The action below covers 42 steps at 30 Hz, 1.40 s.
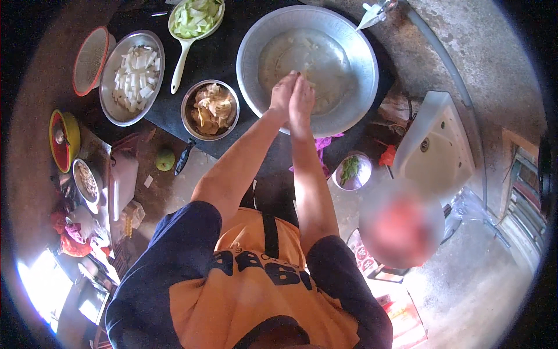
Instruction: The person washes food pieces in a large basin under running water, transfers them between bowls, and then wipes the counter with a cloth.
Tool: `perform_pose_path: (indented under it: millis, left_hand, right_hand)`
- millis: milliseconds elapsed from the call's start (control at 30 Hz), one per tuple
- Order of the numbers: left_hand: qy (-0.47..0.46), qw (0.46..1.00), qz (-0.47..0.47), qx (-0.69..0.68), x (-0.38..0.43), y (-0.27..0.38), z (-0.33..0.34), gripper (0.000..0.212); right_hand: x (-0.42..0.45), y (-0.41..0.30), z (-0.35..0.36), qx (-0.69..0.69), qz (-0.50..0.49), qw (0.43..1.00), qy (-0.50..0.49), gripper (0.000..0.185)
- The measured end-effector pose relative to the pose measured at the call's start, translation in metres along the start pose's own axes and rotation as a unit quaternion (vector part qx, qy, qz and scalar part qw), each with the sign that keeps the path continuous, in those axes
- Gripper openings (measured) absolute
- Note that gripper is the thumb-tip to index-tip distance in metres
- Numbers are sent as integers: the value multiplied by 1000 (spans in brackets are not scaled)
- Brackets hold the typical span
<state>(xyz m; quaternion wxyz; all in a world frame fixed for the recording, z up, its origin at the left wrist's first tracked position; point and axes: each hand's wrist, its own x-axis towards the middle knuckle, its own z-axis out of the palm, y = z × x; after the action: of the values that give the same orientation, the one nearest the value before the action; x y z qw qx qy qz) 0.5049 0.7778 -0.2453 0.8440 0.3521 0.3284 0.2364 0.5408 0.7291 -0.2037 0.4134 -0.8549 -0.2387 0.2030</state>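
Note:
Both hands meet over the near part of a large metal basin (370,87) holding cloudy water with small pale pieces. My left hand (283,92) and my right hand (302,102) are pressed together, fingers pointing away from me; whether anything lies between the palms is hidden. Left of the basin stands a steel bowl of pale brown slices (212,109). Farther left, an oval metal bowl holds white cut strips (137,78). A light-coloured handled strainer (179,70) with pale green slices lies behind the steel bowl.
A tap (377,13) with a pale cover is beyond the basin's right rim. A white sink (440,148) stands to the right. Below the basin's right side is a container of green herbs (350,170). A red-rimmed basket (91,61) stands far left, with a yellow bowl (72,135) below it.

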Motion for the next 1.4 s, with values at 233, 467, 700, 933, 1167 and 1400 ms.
perform_pose_path:
  millis: [233,467,700,933,1167,1400]
  left_hand:
    - [-77,905,-121,-401,-20,95,26,47]
    - [-90,896,-143,-411,-23,118,94,49]
    - [36,995,92,1,-32,111,77,8]
    - [10,966,197,169,-39,124,93,39]
    - [-55,819,385,423,-49,134,96,45]
    - [-73,708,486,508,-41,132,108,29]
  right_hand:
    - [-16,-122,-90,70,-55,994,62,42]
    - [-3,10,-55,883,-3,417,-218,50]
    - [8,-90,-74,735,173,656,1,56]
    - [16,-76,-69,742,190,642,-42,58]
    - [21,-77,-66,755,105,644,-70,43]
    - [35,-58,-80,695,104,711,-16,41]
